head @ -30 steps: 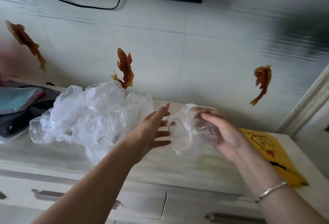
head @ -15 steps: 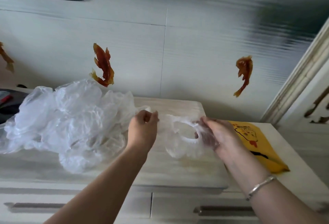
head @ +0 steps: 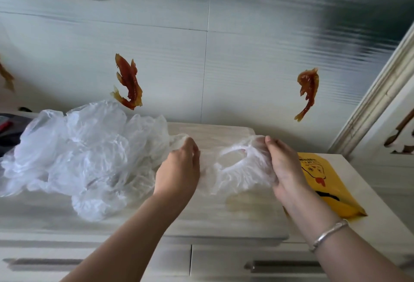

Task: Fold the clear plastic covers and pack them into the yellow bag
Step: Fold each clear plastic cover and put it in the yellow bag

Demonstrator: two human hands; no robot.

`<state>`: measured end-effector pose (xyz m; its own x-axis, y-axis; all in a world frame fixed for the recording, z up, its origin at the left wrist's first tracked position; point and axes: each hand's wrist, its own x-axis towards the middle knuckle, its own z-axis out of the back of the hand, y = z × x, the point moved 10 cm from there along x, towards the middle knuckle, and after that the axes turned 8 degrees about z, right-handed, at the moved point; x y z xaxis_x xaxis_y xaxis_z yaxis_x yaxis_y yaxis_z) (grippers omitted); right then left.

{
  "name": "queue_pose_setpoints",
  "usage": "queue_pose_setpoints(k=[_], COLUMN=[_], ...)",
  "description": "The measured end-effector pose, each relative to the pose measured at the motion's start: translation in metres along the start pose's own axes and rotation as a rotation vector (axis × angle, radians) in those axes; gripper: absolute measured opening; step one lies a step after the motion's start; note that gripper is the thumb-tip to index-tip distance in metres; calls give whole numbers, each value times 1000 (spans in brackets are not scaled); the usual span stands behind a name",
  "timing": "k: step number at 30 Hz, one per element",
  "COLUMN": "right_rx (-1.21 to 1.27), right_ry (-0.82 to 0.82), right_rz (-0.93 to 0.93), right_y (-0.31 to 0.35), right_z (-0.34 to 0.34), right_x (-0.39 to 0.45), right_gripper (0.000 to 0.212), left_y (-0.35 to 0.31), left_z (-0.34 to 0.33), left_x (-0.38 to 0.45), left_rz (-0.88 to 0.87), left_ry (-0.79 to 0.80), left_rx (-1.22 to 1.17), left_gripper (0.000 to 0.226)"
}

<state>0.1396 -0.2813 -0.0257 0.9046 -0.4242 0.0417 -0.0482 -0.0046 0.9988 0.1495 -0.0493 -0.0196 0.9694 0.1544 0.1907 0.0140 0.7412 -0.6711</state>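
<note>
Early stage, judging by layout. One clear plastic cover (head: 239, 165) stretched between both hands above the counter (head: 224, 212), elastic opening visible as an oval near its middle. Left hand (head: 179, 167) curled, pinching the cover's left edge; right hand (head: 284, 169) curled round the right edge, plastic bunched against the palm. No fold made yet on this piece, looks like spreading out ahead of the first fold.

Big heap of loose covers (head: 83, 156) just left of the left hand, crumpled, none folded as far as visible. Yellow bag (head: 329, 183) lying flat on the counter at right, just behind the right wrist, near edge of counter. Looks flat and thin, so probably little or nothing packed; mouth not visible, cannot tell open or sealed.

Left to do: fold this cover, pack it, then the whole heap. Bulk of task ahead.

Hard to make out: count of covers in the heap, layers see-through and overlapping. Left fingers (head: 193, 147) mostly hidden behind the back of the hand, exact pinch point unclear. Whether the held cover touches the heap near the left hand unclear. Part of the bag blocked by the right forearm. Dark items at far left cut off by frame edge and heap. Motion blur on the counter front.
</note>
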Motion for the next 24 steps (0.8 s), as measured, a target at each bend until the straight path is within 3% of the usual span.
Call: queue_pose_setpoints(k=[2,6,9,11,13,15,17,18,21,24], right_rx=[17,32,26,2,-42,34,115,125,131,136], right_ry=[127,421,553,529,413,335,351,395,490,375], right_rz=[-60,-57,-50,-43,-77,-235,-404,-449,-426,-337], right_y=[-2,1,3,4,-3,-20,-37,-42,-43,-41], right_z=[-9,-33,-45,-45,-35,-28,-32,-37,-54,-56], right_x=[0,-11,-22,-22,-14,-12,-21,-27,-41,-37], right_gripper=[23,18,22,22,26,52,78,80,52,24], left_y=[13,17,-5,-20,-27,-23,-16,-14,-11,-8], left_z=[-10,-28,-42,-44,-33,-19,-4,3,17,22], left_x=[1,-1,-25,-39,-34,-21,-12,-9,-8,-9], left_rz=[108,371,306,187,132,172,214,214,181,169], left_ry=[107,415,744,843,701,478,296,224,82,-10], left_rx=[-87,-571,-624,-584,-601,-694,-782,-792,-752,-643], left_gripper=[23,59,63,54,45,36,30,28,26,28])
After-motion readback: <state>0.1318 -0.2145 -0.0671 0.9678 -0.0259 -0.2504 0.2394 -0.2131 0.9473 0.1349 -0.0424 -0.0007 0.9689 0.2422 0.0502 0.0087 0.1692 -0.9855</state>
